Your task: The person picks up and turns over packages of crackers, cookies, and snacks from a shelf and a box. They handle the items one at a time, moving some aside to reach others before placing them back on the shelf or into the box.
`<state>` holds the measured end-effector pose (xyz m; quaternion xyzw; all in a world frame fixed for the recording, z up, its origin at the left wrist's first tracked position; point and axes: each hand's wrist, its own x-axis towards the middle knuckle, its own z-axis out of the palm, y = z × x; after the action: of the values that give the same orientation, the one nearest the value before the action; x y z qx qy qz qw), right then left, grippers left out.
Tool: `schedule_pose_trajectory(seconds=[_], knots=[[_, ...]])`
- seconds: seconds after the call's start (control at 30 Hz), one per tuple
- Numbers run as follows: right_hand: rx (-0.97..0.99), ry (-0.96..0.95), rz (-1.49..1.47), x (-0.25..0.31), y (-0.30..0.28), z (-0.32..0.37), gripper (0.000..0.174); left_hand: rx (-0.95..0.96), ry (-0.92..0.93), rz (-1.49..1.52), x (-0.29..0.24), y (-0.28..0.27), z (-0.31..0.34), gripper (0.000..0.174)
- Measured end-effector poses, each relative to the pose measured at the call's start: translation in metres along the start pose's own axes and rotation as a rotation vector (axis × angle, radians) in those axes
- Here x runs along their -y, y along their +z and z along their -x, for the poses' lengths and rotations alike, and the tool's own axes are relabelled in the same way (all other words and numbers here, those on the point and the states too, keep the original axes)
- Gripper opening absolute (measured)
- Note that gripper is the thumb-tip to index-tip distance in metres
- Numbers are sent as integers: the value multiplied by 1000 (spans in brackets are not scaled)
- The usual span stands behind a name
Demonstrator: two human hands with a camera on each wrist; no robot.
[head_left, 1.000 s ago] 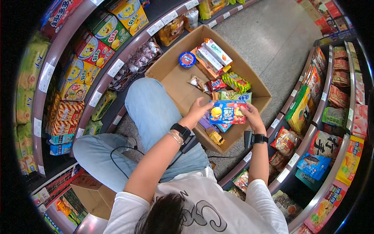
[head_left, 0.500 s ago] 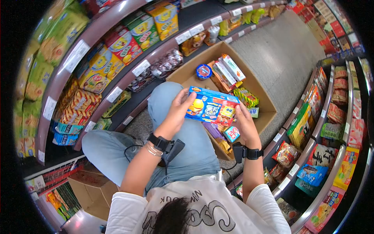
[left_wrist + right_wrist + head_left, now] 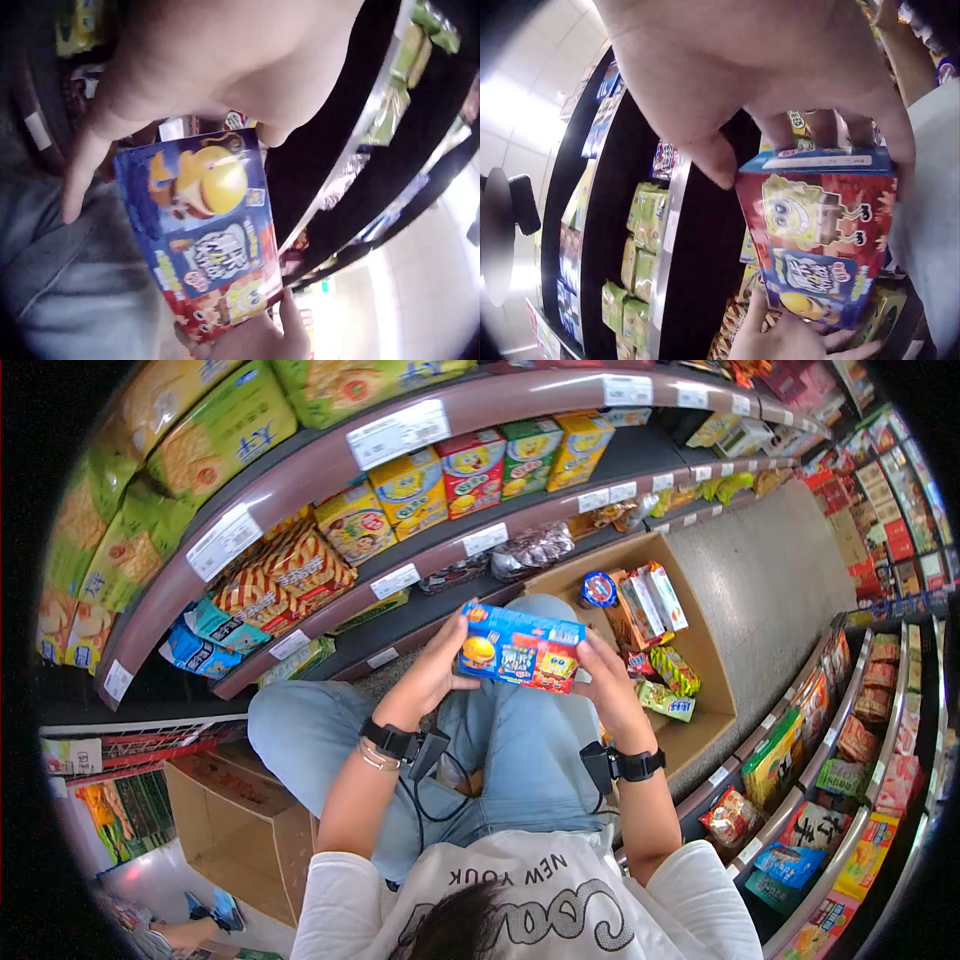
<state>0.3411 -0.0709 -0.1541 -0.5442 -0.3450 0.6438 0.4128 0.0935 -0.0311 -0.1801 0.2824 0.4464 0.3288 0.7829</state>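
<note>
A blue and red snack box (image 3: 520, 648) with a burger picture and a yellow cartoon figure is held level over the lap. My left hand (image 3: 428, 672) grips its left end, and part of that hand lies hidden behind the box. At the opposite end my right hand (image 3: 612, 695) holds the red side between thumb and fingers. The left wrist view shows the burger end of the box (image 3: 199, 225) under the left hand. Seen from the right wrist, the cartoon end of the box (image 3: 817, 217) sits beneath the right hand.
Beyond the knees stands an open cardboard carton (image 3: 715, 725) holding a blue-lidded cup (image 3: 599, 590), boxes and bagged snacks. Shelves (image 3: 480, 540) of packaged snacks run along the left, more shelves (image 3: 800, 790) along the right. Another cardboard box (image 3: 240, 840) sits at the lower left.
Both hands have brought the snack box from over the carton back to above the lap. The head view has turned left, showing more of the left shelves.
</note>
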Motion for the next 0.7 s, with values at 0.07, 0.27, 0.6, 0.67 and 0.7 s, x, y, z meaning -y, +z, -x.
schedule_pose_trajectory(seconds=[0.07, 0.27, 0.6, 0.67, 0.7], knots=[[152, -127, 99, -3, 9, -8, 47, 42, -112, 216, 9, -25, 6, 64], [203, -301, 202, -10, 46, -32, 44, -103, 197, 369, 20, -58, 13, 35], [79, -165, 33, -25, 92, -40, 78, -158, 471, 332, 15, -59, 29, 57], [71, -178, -8, -28, 92, -42, 85, -167, 479, 327, 14, -61, 26, 60], [82, -207, 8, -32, 90, -44, 87, -196, 435, 262, 16, -64, 24, 60]])
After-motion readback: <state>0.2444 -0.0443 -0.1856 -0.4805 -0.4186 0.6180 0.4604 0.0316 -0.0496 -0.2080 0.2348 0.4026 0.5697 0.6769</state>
